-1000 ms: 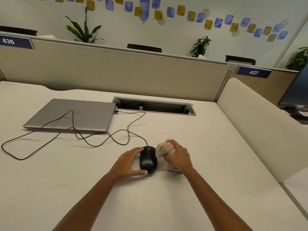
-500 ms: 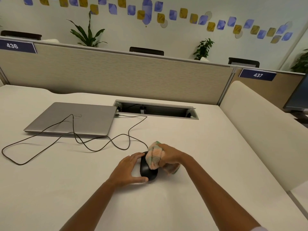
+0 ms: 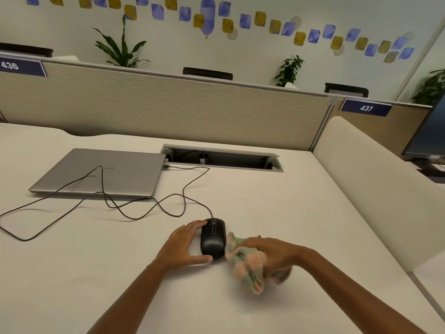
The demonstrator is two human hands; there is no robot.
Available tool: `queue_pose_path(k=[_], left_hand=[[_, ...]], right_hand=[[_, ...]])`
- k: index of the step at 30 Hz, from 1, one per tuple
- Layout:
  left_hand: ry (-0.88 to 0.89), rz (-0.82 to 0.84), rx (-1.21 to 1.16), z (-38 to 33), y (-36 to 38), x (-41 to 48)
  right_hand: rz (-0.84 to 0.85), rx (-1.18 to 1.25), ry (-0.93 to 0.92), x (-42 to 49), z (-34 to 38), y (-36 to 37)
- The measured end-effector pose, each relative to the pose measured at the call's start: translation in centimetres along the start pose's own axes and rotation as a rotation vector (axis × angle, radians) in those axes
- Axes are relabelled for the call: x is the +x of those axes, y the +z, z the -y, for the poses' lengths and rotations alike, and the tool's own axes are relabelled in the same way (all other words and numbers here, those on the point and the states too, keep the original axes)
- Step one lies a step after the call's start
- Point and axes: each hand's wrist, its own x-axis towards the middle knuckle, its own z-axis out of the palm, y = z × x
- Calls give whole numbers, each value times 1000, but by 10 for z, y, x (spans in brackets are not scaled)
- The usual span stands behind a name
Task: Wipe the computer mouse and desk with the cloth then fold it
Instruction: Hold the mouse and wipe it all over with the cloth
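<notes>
Mouse: black and corded, flat on the counter near its front, between the two hands.
Mouse axis: the long axis runs near to far. The wheel end points away from the person and the rounded tail points toward them.
Cable: leaves the mouse's far end and loops left across the counter and over the laptop's lid. Another stretch runs to a plug at the laptop's right edge.
Left hand: on the mouse's left side. The fingers reach along its left flank toward the wheel end and the thumb sits against the near end, so it holds the mouse between fingers and thumb.
Right hand: just right of the mouse, fingers curled tight round the cloth.
Cloth: a crumpled bunch, peach and green, spilling out of the left and near sides of the fist. Its left edge reaches the mouse's right flank, but blur hides whether they touch.
Hands: apart, each holding its own thing, with the mouse between them.
Laptop: grey, lid closed, at far left — well apart from the mouse.
Hatch: an open cable slot in the counter beyond the mouse, just before the partition.
</notes>
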Motion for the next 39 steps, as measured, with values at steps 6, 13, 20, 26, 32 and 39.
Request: queue_pose_path(k=[6, 13, 20, 26, 32, 39], left_hand=[[-4, -11, -10, -2, -1, -1], [-5, -17, -17, -2, -1, -1], [0, -24, -26, -3, -2, 1], [10, -26, -37, -2, -2, 1], [11, -33, -79, -2, -1, 1], [-4, -1, -27, 1, 1, 4]], right_hand=[[-333, 383, 43, -16, 9, -26], [-583, 549, 327, 27, 37, -53], [-585, 263, 310, 47, 42, -42], [-506, -138, -174, 56, 11, -13], [-565, -150, -244, 74, 1, 31], [-750, -45, -112, 86, 15, 39]])
